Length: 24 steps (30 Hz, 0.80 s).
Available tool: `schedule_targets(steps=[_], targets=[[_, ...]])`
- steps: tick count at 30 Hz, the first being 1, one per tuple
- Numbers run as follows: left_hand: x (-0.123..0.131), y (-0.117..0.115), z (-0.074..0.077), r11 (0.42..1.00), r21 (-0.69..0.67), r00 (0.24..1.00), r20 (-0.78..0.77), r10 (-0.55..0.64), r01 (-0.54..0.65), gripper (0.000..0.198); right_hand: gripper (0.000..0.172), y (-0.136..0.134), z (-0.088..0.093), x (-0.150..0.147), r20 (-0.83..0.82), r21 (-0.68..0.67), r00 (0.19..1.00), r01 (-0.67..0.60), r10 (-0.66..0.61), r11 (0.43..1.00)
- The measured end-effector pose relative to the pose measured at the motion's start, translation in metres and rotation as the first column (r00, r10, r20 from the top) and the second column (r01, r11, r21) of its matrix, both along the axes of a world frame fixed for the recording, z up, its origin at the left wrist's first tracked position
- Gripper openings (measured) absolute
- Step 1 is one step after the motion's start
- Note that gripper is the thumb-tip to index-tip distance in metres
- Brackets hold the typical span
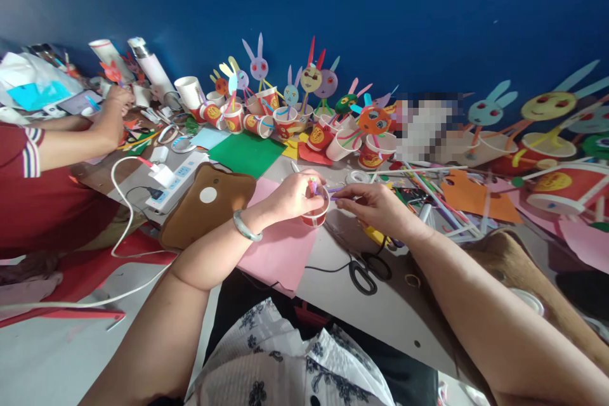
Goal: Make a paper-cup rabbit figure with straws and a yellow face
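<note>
My left hand (295, 195), with a bangle at the wrist, is closed around the rim of a small red paper cup (314, 219) above the table. Something small and purple pokes up by its thumb, too small to make out. To the right of the cup, my right hand (378, 208) pinches a thin purple strip (335, 191), whose far end reaches the cup's rim. Under my left hand lies a pink paper sheet (280, 247). Black-handled scissors (364, 277) rest on the table below my right hand, their blades partly hidden.
Paper cups with rabbit faces (311, 79) line the back by the blue wall. A power strip (178, 181), a brown cushion-like pad (209, 203) and green paper (250, 152) are on the left. Orange paper (478, 196) and straws lie right. A co-worker's hand (118, 101) works far left.
</note>
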<state>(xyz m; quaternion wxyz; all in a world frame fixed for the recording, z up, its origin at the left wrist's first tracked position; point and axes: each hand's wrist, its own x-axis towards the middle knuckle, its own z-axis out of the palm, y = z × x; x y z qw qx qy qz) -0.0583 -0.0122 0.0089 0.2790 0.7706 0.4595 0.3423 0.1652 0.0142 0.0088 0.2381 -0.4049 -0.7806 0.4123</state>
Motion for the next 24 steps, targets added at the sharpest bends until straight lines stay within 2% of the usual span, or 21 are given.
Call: schedule_targets(steps=[5,10,15,19,22,24], targets=[[0.001,0.000,-0.001,1.000,0.000,1.000,-0.004,-0.004,0.004,0.015,0.038,0.009,-0.005,0.001,-0.092,-0.035,0.995,0.044,-0.047,0.998],[0.000,0.001,-0.001,1.000,-0.022,1.000,-0.009,-0.015,0.014,0.007,0.038,-0.007,-0.005,-0.014,-0.145,-0.180,0.965,0.191,-0.218,0.965],[0.002,0.000,-0.001,0.999,-0.042,1.000,-0.003,-0.017,0.017,0.013,0.031,-0.015,-0.008,-0.021,-0.171,-0.171,0.966,0.165,-0.194,0.971],[-0.001,0.001,-0.001,0.996,-0.090,1.000,0.019,-0.015,0.017,0.006,0.028,-0.012,-0.011,-0.021,-0.195,-0.123,0.967,0.143,-0.165,0.982],[-0.009,0.003,0.001,0.983,-0.145,0.988,0.128,-0.091,0.109,0.006,0.026,-0.009,-0.013,-0.020,-0.229,-0.136,0.957,0.148,-0.176,0.980],[-0.016,0.005,0.004,0.960,-0.189,0.955,0.255,-0.155,0.207,0.014,0.023,-0.008,-0.013,-0.020,-0.237,-0.124,0.950,0.176,-0.201,0.977]])
